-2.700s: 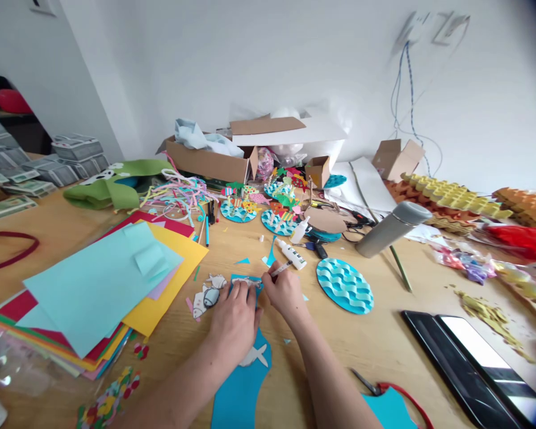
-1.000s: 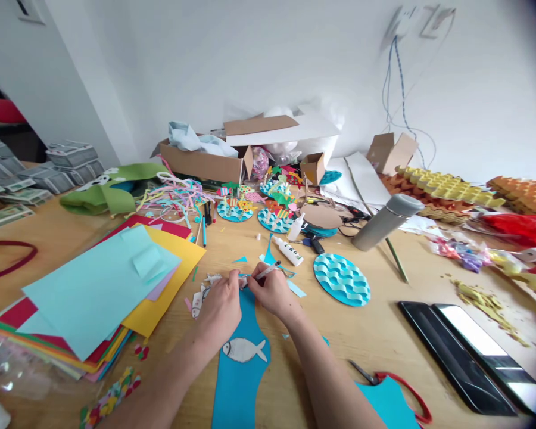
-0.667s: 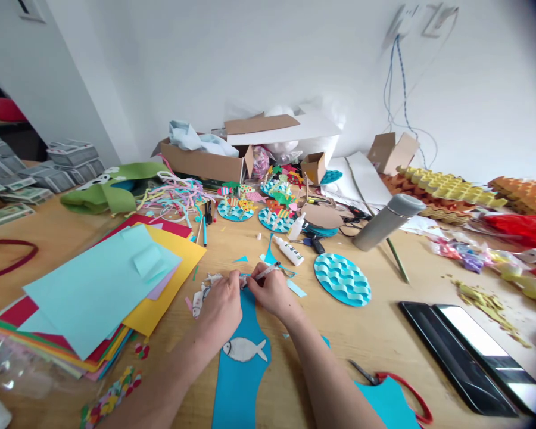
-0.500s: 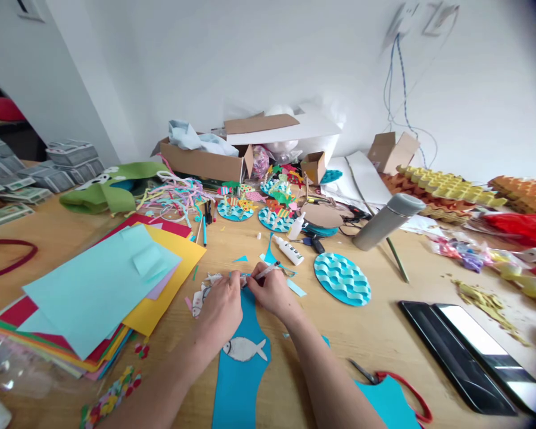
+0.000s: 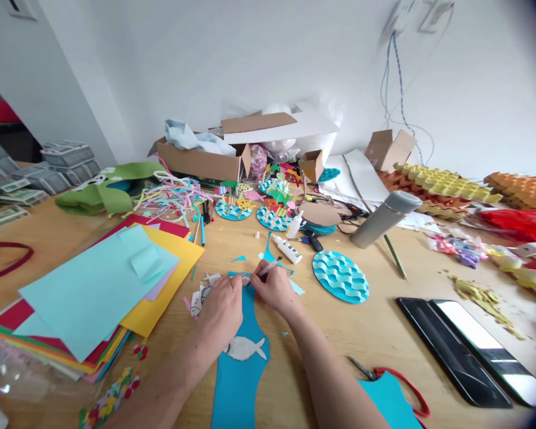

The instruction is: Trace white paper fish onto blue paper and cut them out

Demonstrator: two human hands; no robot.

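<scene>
A long strip of blue paper (image 5: 234, 393) lies in front of me, with a white paper fish (image 5: 243, 348) flat across its middle. At its far end a smaller grey-white paper fish (image 5: 245, 280) shows between my hands. My left hand (image 5: 223, 304) is closed, its fingertips pressing this small fish against the strip. My right hand (image 5: 274, 289) grips a slim pale pen (image 5: 270, 266); the pen's lower end is hidden by the fingers. More white fish cutouts (image 5: 197, 301) lie beside my left hand, partly covered by it.
A stack of coloured paper (image 5: 89, 292) lies at the left. Glue bottles (image 5: 288, 249), a wavy blue oval (image 5: 340, 277) and a grey flask (image 5: 386, 220) stand or lie beyond my right hand. Red-handled scissors (image 5: 402, 381) rest near my right forearm, with a black case (image 5: 451, 351) farther right.
The view has shifted slightly. My right hand has moved a little away from the left, and the pen's visible end tilts a bit higher. The left hand keeps pressing in place.
</scene>
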